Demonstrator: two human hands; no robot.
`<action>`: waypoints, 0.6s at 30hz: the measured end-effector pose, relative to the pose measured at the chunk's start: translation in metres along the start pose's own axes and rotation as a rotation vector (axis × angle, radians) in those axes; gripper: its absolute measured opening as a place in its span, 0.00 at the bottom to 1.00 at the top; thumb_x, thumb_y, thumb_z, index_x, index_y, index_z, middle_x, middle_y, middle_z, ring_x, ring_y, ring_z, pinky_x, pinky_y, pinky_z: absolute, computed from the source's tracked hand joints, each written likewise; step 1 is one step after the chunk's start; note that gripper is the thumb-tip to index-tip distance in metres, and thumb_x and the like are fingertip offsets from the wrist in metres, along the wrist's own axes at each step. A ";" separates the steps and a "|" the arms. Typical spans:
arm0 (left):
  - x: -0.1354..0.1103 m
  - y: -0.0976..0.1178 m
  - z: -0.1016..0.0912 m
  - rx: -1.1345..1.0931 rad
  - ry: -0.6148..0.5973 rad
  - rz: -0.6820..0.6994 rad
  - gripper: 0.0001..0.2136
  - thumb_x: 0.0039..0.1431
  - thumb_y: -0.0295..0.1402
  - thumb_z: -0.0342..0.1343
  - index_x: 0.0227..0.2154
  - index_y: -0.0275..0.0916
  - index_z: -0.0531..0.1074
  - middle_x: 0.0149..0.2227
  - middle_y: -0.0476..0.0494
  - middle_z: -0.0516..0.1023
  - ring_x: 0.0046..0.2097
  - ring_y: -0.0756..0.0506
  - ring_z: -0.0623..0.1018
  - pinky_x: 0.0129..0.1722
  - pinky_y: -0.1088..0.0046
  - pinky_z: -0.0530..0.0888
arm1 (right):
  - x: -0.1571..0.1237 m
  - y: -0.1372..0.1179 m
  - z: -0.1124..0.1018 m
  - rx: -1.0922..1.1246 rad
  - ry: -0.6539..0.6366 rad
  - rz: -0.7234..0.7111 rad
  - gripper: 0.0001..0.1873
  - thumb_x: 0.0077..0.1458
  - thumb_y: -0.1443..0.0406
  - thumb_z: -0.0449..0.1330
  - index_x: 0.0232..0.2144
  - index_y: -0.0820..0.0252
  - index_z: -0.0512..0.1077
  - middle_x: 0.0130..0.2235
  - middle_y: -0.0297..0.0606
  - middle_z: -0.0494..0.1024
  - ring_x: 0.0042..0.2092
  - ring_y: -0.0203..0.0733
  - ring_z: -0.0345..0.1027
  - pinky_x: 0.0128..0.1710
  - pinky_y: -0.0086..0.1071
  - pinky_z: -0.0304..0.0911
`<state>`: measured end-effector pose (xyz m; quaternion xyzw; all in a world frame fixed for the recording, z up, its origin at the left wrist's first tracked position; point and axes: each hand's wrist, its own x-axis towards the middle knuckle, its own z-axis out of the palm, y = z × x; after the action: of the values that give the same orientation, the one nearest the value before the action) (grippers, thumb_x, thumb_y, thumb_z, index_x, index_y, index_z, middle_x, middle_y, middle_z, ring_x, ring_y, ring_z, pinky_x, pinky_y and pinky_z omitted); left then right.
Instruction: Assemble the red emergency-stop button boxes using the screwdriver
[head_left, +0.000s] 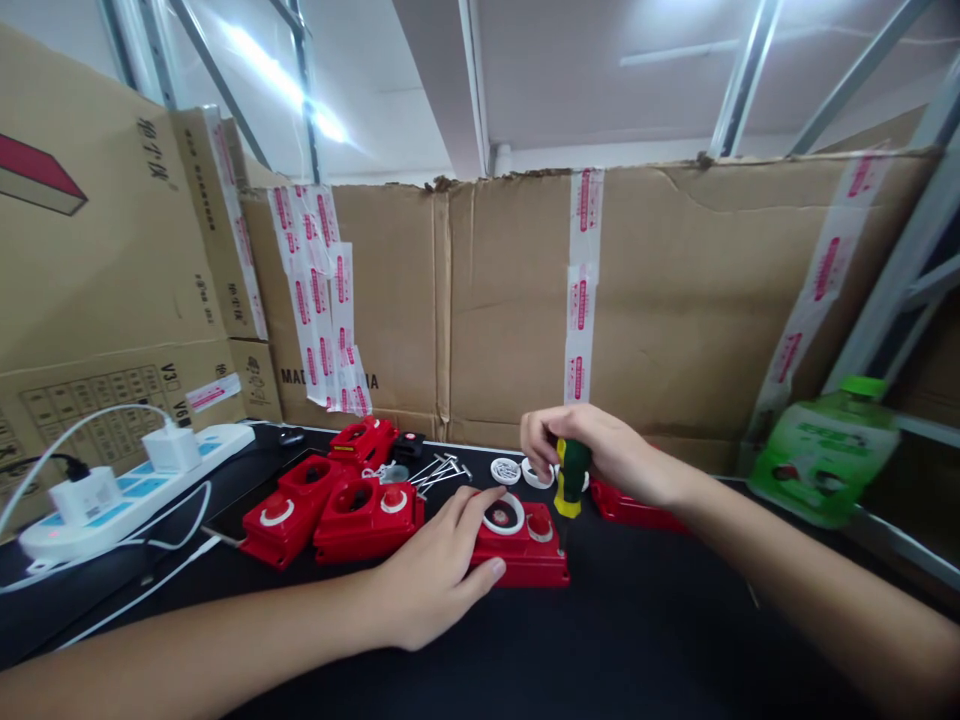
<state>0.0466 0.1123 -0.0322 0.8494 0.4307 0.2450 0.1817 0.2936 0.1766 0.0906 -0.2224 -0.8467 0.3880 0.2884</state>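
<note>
My left hand [431, 570] rests on a red plastic switch box [529, 553] on the black table, gripping its left side with fingers and thumb. The box has a white ring and a red button on top. My right hand [600, 450] is closed round a green and yellow screwdriver [571, 478], held upright with its tip down over the right part of the box. Several more red switch boxes [341, 500] lie to the left. Loose screws [439, 470] and white rings [506, 469] lie just behind the box.
A white power strip [135, 490] with plugged-in chargers and cables lies at the left. Taped cardboard walls [675, 300] close off the back and left. A green pouch [825, 455] leans at the right. Another red part [630, 505] lies under my right wrist.
</note>
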 end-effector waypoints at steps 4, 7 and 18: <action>0.000 -0.001 0.000 0.013 0.008 0.012 0.32 0.75 0.35 0.55 0.77 0.42 0.52 0.74 0.30 0.62 0.75 0.33 0.65 0.77 0.45 0.63 | -0.014 -0.029 -0.014 -0.463 0.048 0.049 0.22 0.73 0.51 0.52 0.27 0.54 0.65 0.28 0.33 0.69 0.31 0.41 0.59 0.36 0.38 0.54; 0.000 -0.002 0.001 0.019 0.014 0.014 0.32 0.75 0.35 0.56 0.77 0.42 0.52 0.74 0.30 0.61 0.76 0.32 0.65 0.77 0.44 0.62 | -0.021 -0.038 -0.018 -0.703 0.081 0.118 0.23 0.73 0.49 0.56 0.27 0.52 0.64 0.22 0.28 0.61 0.25 0.39 0.49 0.31 0.38 0.43; 0.000 0.001 -0.001 0.034 0.001 0.017 0.33 0.75 0.35 0.56 0.77 0.40 0.52 0.72 0.28 0.63 0.74 0.31 0.67 0.76 0.44 0.64 | -0.037 -0.027 -0.026 -1.094 0.131 0.023 0.22 0.72 0.45 0.57 0.33 0.53 0.72 0.21 0.32 0.69 0.22 0.39 0.55 0.27 0.38 0.40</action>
<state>0.0468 0.1120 -0.0314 0.8559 0.4274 0.2398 0.1650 0.3339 0.1519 0.1143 -0.3725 -0.9028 -0.1200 0.1785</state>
